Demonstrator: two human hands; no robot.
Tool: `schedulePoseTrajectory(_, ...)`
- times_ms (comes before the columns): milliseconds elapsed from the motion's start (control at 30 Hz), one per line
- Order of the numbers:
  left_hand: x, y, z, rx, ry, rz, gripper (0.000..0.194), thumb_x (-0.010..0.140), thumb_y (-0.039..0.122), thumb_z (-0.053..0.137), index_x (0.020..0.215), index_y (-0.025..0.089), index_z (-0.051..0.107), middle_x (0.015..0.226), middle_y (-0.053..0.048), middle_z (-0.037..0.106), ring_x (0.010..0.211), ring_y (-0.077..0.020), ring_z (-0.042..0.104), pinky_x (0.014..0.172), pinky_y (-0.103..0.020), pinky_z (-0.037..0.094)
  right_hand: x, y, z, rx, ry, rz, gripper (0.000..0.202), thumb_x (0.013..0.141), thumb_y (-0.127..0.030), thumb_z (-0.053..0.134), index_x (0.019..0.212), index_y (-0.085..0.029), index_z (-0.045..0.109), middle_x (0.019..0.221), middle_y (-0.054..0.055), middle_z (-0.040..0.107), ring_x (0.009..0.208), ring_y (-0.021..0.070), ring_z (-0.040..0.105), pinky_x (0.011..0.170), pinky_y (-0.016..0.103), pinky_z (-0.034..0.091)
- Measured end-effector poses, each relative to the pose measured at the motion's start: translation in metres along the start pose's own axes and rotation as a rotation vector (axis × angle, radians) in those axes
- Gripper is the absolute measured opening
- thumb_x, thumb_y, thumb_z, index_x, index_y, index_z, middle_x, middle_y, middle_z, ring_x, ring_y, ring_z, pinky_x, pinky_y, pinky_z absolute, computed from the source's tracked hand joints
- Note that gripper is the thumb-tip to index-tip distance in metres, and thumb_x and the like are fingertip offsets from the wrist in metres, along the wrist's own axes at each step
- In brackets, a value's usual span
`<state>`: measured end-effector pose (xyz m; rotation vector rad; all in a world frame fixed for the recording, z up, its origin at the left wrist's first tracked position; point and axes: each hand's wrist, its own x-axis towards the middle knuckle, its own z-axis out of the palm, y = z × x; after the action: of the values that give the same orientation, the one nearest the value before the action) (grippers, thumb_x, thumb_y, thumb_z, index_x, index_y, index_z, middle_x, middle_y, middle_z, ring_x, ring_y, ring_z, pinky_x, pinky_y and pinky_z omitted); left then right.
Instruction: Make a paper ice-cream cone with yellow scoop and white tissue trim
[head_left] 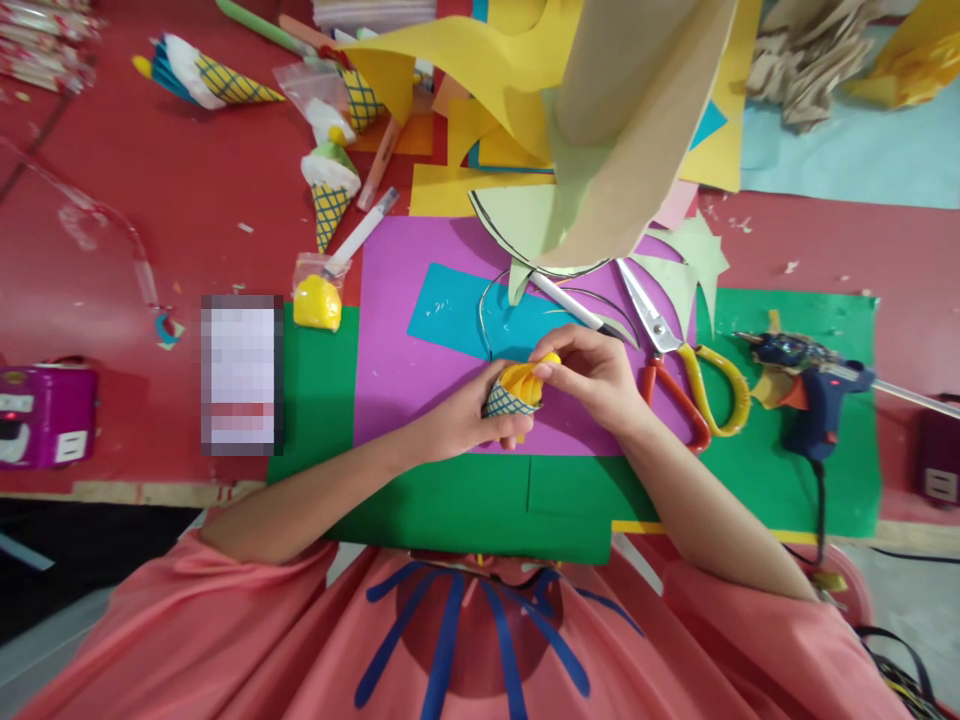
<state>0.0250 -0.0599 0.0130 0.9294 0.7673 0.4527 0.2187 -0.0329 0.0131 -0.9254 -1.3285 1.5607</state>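
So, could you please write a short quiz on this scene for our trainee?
1. True or false: the left hand holds a patterned cone.
2. Which tool lies to the right of the scissors?
3. What colour is the small ball at the fingertips of the right hand: (a) green, (b) yellow or (c) white?

Key: 1. True. 2. The glue gun. 3. (b).

Red surface [217, 200] spanned view, pale front edge [142, 492]. Grey floor [919, 575] showed lower right. Lighting was bright.
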Motion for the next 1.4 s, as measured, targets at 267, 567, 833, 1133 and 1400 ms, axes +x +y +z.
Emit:
schedulePoseTrajectory(267,0.0003,0.0049,0.0001,-0.069,-0.028,0.014,0.057,0.079,0.052,0.075,0.11,0.017,0.043,0.077,0.004,0.061,0.054,-0.0062,0.06,0.049,-0.017,0.046,-0.0013,-0.0019,-0.0047,0.024,-0.012,-0.03,0.038,0.084,-0.049,0.071,0.113,-0.025,0.07,0.076,-0.002,0.063,0.062,0.0097,0.055,0.058,0.024,0.049)
schedulePoseTrajectory(567,-0.0021,0.0086,-0.0022,-0.32,-0.254,-0.03,0.041,0.083,0.05,0.072,0.096,0.014,0.056,0.076,0.002,0.061,0.047,-0.0029,0.055,0.045,-0.015,0.042,0.0003,-0.0033,-0.0002,0.106,0.027,0.025,0.017,0.075,-0.034,0.082,0.083,-0.021,0.076,0.07,-0.002,0.07,0.055,0.0083,0.061,0.051,0.022,0.052)
schedulePoseTrajectory(833,-0.0028,0.0046,-0.0043,-0.387,-0.255,-0.06,0.046,0.08,0.049,0.075,0.107,0.018,0.054,0.082,0.001,0.062,0.045,-0.0031,0.054,0.043,-0.017,0.041,-0.0011,0.0019,-0.0062,0.169,-0.006,0.019,0.04,0.084,-0.054,0.069,0.114,-0.027,0.073,0.075,-0.002,0.065,0.056,0.0084,0.055,0.05,0.023,0.047)
schedulePoseTrajectory(1133,-0.0019,0.007,-0.0035,-0.286,-0.261,-0.046,0.048,0.08,0.054,0.073,0.101,0.016,0.053,0.081,0.0,0.063,0.046,-0.0029,0.053,0.044,-0.017,0.04,0.0005,0.0022,0.0003,0.234,0.005,0.037,0.015,0.08,-0.036,0.079,0.087,-0.023,0.078,0.07,-0.002,0.068,0.053,0.0066,0.059,0.05,0.02,0.051)
schedulePoseTrajectory(1400,-0.0068,0.0097,-0.0009,0.193,0.2,0.131,0.056,0.074,0.039,0.08,0.112,0.023,0.041,0.095,0.002,0.059,0.067,-0.0079,0.061,0.057,-0.019,0.049,-0.001,0.0043,-0.002,0.08,0.033,0.038,0.042,0.079,-0.054,0.075,0.109,-0.025,0.071,0.072,-0.002,0.062,0.061,0.0107,0.057,0.057,0.025,0.051)
